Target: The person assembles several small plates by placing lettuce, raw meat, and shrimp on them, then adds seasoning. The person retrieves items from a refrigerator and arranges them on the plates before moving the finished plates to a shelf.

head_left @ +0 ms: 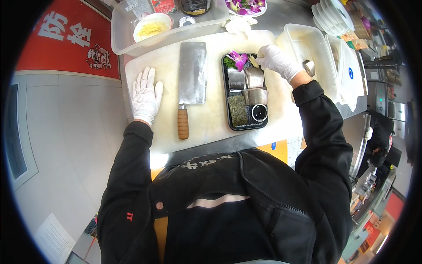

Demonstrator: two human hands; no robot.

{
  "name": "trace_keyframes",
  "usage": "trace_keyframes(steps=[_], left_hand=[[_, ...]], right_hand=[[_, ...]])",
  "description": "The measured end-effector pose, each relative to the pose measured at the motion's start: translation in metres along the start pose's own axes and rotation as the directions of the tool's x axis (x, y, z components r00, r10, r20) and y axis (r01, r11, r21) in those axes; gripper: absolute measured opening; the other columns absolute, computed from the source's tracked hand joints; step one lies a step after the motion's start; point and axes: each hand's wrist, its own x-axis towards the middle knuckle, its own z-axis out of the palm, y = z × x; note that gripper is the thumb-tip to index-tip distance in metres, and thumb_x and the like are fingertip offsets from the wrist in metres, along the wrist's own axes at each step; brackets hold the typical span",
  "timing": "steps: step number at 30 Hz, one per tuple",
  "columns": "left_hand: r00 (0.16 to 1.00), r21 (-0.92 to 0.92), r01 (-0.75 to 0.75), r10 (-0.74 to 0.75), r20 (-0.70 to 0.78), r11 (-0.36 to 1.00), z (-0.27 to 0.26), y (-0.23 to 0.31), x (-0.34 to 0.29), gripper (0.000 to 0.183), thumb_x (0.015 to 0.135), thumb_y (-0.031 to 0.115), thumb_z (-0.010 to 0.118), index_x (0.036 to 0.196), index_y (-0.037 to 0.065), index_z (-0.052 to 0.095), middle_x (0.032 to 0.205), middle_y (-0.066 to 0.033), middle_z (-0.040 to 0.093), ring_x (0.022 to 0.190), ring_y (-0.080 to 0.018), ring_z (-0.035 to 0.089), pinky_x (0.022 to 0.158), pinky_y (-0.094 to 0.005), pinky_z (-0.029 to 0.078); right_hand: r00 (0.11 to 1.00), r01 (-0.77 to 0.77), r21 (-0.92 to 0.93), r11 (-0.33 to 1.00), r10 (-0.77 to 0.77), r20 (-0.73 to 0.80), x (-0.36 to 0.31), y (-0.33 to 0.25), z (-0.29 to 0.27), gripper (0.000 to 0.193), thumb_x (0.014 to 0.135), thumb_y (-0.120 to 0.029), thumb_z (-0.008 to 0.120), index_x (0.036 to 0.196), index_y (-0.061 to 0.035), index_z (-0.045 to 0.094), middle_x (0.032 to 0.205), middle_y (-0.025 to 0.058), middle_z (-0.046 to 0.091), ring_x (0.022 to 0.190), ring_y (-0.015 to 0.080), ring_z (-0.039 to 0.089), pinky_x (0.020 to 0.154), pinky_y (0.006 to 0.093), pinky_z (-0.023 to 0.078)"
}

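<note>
My left hand, in a white glove, lies flat on the left side of the white cutting board, fingers stretched out. To its right rests a cleaver with a wooden handle toward me. A black tray sits right of the cleaver. It holds silvery fish pieces, a dark seaweed sheet, a small cup of dark sauce, a purple flower and green leaves. My gloved right hand is pinched at the tray's far right corner, beside a pale yellow bit; its fingertips' contents are hidden.
A clear bin at the far left holds a bowl of yellow shreds and a jar. Right of the board stands a plastic container with a metal piece inside. White plates are stacked beyond. Another person is at far right.
</note>
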Motion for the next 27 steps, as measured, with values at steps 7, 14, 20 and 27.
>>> trace_keyframes(steps=[7,14,20,27], left_hand=[[1.0,0.03,0.028,-0.029,0.011,0.999,-0.003,0.001,-0.007,0.056,0.1,0.035,0.048,0.149,0.009,0.042,0.156,-0.0117,0.038,0.144,-0.0309,0.035,0.121,-0.044,0.023],[0.994,-0.073,0.094,-0.09,0.055,0.993,-0.01,0.002,-0.011,0.056,0.1,0.035,0.049,0.15,0.01,0.04,0.156,-0.0109,0.038,0.143,-0.03,0.035,0.12,-0.0438,0.024],[0.994,-0.109,0.098,-0.092,0.057,0.989,-0.013,0.001,-0.014,0.057,0.101,0.038,0.048,0.151,0.011,0.039,0.156,-0.0101,0.038,0.145,-0.0283,0.034,0.12,-0.0428,0.023],[0.995,-0.194,0.099,-0.099,0.013,0.976,-0.008,-0.001,-0.02,0.055,0.1,0.036,0.05,0.148,0.011,0.043,0.154,-0.0099,0.041,0.142,-0.0293,0.038,0.12,-0.0437,0.023]], right_hand=[[0.97,0.065,-0.197,0.978,-0.108,-0.216,-0.005,-0.054,-0.033,0.022,0.086,-0.023,0.071,0.099,-0.0047,0.068,0.081,0.0171,0.068,0.073,0.0273,0.067,0.071,0.0372,0.052],[0.737,0.646,-0.151,0.748,-0.663,-0.132,0.076,-0.211,-0.04,0.018,0.09,-0.015,0.066,0.1,-0.0002,0.069,0.084,0.0127,0.07,0.076,0.0226,0.067,0.073,0.0334,0.053],[0.842,0.511,-0.535,0.673,-0.519,0.151,0.192,-0.276,0.037,0.026,0.09,-0.021,0.062,0.107,-0.0035,0.07,0.098,0.0217,0.07,0.096,0.0363,0.068,0.086,0.0406,0.054],[0.996,0.062,-0.215,0.975,-0.048,0.073,0.238,-0.284,0.077,0.033,0.088,-0.02,0.066,0.113,0.0012,0.069,0.105,0.0232,0.071,0.103,0.0295,0.068,0.089,0.0368,0.052]])
